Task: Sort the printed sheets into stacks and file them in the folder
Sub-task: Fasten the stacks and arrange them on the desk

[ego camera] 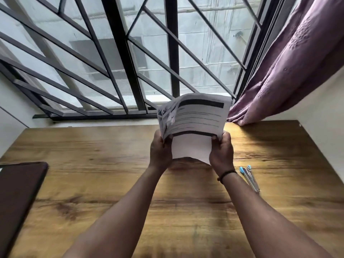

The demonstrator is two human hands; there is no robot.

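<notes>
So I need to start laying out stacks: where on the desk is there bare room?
Wide bare wood lies between the dark folder at left and the stapler at right, under both arms. Nowhere looks crowded.

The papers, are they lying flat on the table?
No. Both hands, left hand and right hand, hold the papers up above the table.

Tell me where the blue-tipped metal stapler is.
The blue-tipped metal stapler lies on the wooden table, right of the right hand, just beside that wrist.
</notes>
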